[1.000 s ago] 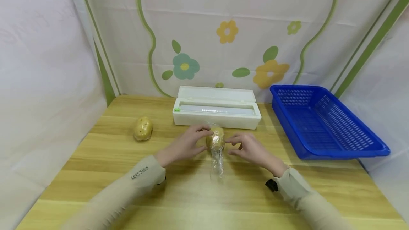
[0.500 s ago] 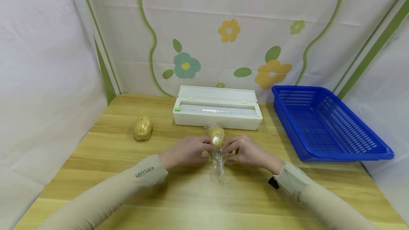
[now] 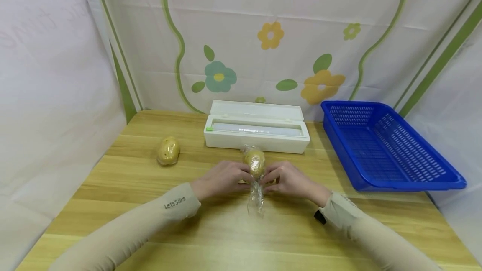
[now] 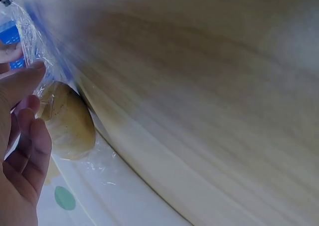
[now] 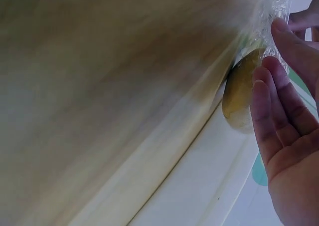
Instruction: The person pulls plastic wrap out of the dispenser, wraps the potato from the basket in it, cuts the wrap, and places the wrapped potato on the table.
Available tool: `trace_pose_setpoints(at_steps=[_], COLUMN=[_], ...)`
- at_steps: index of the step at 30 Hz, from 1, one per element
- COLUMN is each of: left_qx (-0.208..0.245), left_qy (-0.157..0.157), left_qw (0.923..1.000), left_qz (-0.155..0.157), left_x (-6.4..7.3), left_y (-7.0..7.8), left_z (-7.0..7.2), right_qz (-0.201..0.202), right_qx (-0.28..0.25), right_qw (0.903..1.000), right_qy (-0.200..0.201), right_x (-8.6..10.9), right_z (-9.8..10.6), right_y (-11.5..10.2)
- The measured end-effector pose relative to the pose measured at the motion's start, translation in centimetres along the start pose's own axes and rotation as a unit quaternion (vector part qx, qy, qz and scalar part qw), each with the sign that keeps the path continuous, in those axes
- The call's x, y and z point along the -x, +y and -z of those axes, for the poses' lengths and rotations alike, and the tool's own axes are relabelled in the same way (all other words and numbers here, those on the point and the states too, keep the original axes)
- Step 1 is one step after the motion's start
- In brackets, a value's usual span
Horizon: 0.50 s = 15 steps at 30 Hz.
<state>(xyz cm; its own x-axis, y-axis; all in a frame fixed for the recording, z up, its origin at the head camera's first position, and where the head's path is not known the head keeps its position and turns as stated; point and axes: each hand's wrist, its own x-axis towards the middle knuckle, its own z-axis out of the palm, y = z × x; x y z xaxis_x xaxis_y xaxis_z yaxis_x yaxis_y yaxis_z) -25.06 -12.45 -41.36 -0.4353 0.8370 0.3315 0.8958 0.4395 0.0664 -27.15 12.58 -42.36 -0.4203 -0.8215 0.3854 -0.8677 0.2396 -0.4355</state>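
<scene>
A potato [image 3: 255, 163] lies at mid-table, wrapped in clear cling film [image 3: 257, 198] whose loose tail trails toward me. My left hand [image 3: 227, 177] is at the potato's near left side, pinching the gathered film between thumb and fingers. From the opposite side my right hand [image 3: 288, 179] pinches the film where it leaves the potato. In the left wrist view the crinkled film [image 4: 37, 41] runs up from the potato [image 4: 70, 121] past the thumb. The right wrist view has the fingertips against the potato's end [image 5: 239, 94].
Behind the potato stands a white cling film dispenser [image 3: 256, 141], its lid raised and a roll inside. Another film-wrapped potato [image 3: 168, 151] rests to the left. A blue plastic basket [image 3: 410, 185] sits at the right, before a flowered cloth backdrop [image 3: 241, 32].
Both hands have come nearer to me, from the potato's sides to its near end, and closed in on the film there. Over the last half second they barely move.
</scene>
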Motion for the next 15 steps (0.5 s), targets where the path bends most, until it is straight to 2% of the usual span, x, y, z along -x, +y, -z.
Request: trace_pose_setpoints(at_steps=[5, 15], left_qx=[0.007, 0.017], left_qy=[0.008, 0.002], left_qw=[0.9999, 0.9998], left_qz=[-0.001, 0.011], left_x=[0.13, 0.3], left_y=[-0.2, -0.67], left_z=[-0.22, -0.14], right_qz=[0.03, 0.043], right_qx=[0.016, 0.076], right_qw=[0.9994, 0.9961], right_qy=[0.003, -0.014], right_x=[-0.17, -0.62], right_z=[-0.29, -0.11], right_y=[0.25, -0.07])
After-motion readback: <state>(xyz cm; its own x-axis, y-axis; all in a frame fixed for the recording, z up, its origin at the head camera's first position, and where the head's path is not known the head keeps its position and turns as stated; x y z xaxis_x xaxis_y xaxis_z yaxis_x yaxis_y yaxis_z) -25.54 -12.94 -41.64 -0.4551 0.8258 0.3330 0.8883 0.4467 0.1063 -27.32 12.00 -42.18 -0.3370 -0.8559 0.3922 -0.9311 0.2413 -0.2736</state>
